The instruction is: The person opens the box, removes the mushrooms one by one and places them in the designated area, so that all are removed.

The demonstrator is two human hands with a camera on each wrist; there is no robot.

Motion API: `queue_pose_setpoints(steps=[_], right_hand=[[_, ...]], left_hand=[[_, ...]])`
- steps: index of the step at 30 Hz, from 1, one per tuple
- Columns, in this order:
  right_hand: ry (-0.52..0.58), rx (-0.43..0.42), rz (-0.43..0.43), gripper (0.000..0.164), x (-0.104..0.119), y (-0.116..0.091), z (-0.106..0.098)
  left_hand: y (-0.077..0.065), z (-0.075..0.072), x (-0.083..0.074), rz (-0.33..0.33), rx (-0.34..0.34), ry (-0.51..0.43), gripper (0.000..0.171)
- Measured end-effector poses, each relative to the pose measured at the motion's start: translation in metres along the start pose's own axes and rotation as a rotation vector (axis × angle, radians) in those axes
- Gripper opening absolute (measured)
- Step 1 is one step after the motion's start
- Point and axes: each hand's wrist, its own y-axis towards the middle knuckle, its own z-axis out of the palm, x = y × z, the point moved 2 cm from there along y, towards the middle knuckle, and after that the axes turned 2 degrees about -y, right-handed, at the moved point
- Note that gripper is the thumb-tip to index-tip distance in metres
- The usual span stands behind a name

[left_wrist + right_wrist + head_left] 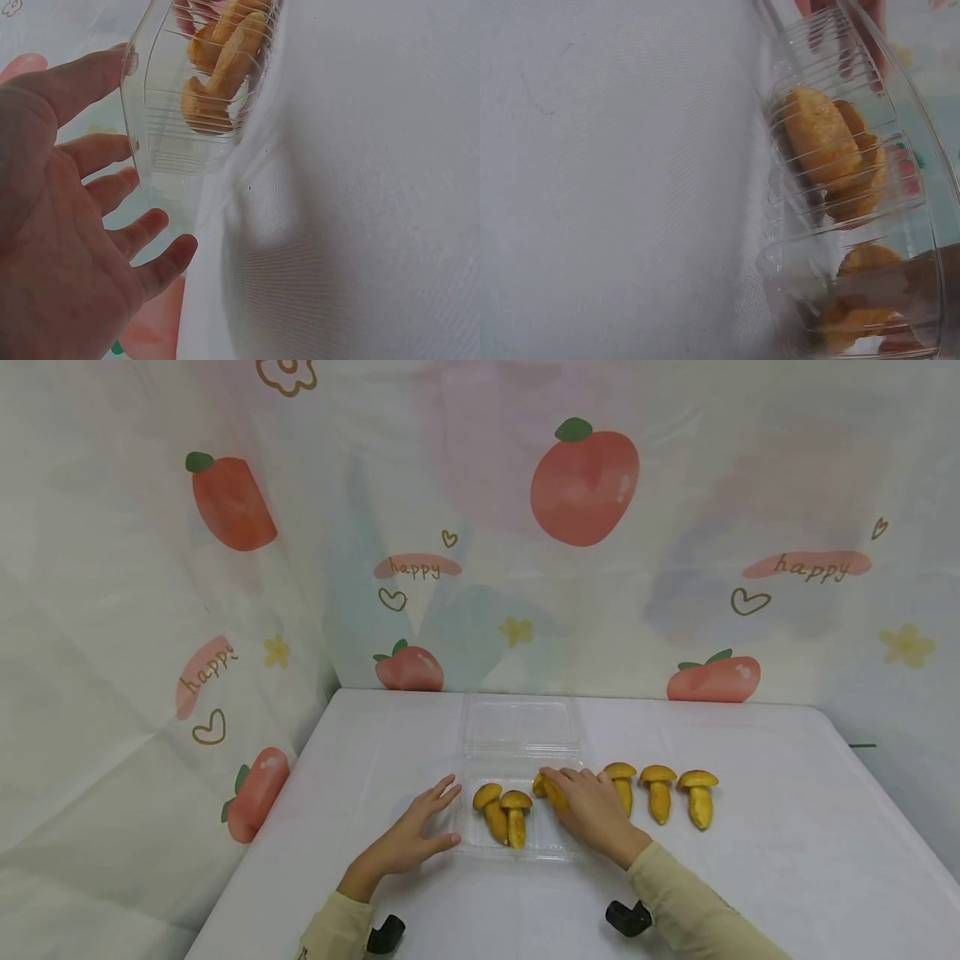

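A clear plastic clamshell box (pixel 480 852) lies with its lid folded back. Two yellow mushrooms (pixel 516 818) lie side by side in its left part. Over the right part is my right hand (pixel 596 810), whose fingers grip a third yellow mushroom (pixel 553 792); the palm side is hidden in the head view. Through the wall in the right wrist view, fingers show against that mushroom (pixel 870 259). My left hand (pixel 408 839) is spread at the box's left side, holding nothing. In the left wrist view its thumb and some fingertips meet the clear rim (pixel 129 112).
Three more yellow mushrooms (pixel 658 793) stand in a row on the white table (pixel 765 860), right of the box. The raised lid (pixel 521 727) reaches toward the back edge. A printed curtain (pixel 480 485) hangs behind the table and along its left side.
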Motion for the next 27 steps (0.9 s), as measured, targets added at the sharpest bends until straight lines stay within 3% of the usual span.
queue_pose_setpoints(steps=[6, 13, 18, 27], right_hand=[[0.028, -0.025, -0.001, 0.057, 0.0, 0.002, 0.001], [0.142, -0.041, -0.009, 0.067, -0.006, 0.003, -0.003], [0.344, -0.045, -0.013, 0.072, -0.015, 0.002, -0.011], [0.834, -0.022, -0.002, 0.062, -0.021, 0.005, -0.026]], left_hand=[[0.0, 0.0, 0.001, 0.002, 0.01, -0.011, 0.073], [0.0, -0.001, 0.0, -0.01, 0.009, -0.016, 0.074], [0.0, 0.0, 0.0, -0.009, 0.004, -0.006, 0.074], [0.0, 0.0, 0.001, -0.006, 0.007, -0.011, 0.074]])
